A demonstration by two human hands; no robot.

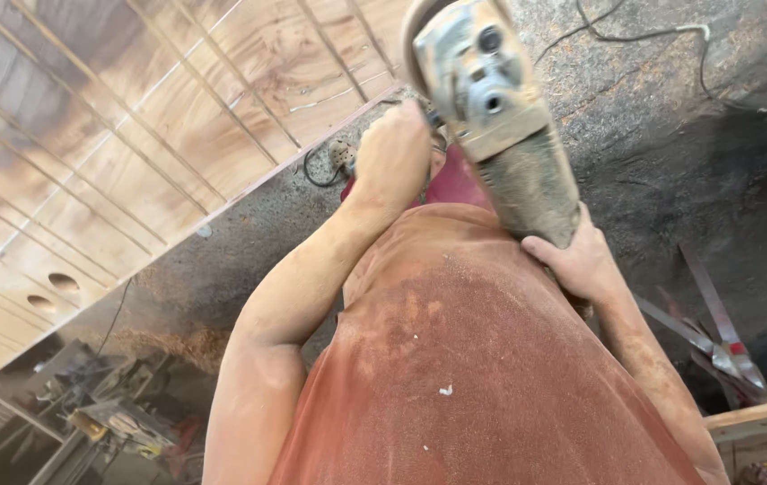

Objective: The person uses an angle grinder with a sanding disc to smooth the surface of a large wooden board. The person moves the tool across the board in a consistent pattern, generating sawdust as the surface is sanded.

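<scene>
A: What's in the hands rn?

B: An angle grinder (491,108), dusty grey, held up close to the camera. Right hand (581,260) is wrapped round the rear of the body, fingers clenched on it. Left hand (392,157) is closed in a fist on the side of the tool near the head; looks like the side handle but the grip itself is hidden behind the fist, so can't say 100%.

A: Where's the grinder vs everything else?

B: In the air, above the person's torso, head end pointing up toward the top of the view. The person's red shirt (482,359) fills the lower middle, coated w/ fine sawdust. Both forearms dusty too.

A: Disc visible?

B: Only the guard edge and gear head, blurred. Can't tell what disc is on it.

A: What's around?

B: Upper left: a big wooden panel (132,135) w/ strong grain, thin raised slats running across it, and 2 oval holes near its lower left. Below it a dark, dusty floor (670,162). A thin cable (644,36) snakes over the floor at top right. A 2nd cord (320,171) w/ a plug lies just beside the panel edge, near the left hand.

A: Anything else?

B: Metal strips and clamps (715,341) lie at right. Sawdust pile (186,341) at left, and cluttered tools (114,413) bottom left, too blurred to name.
</scene>
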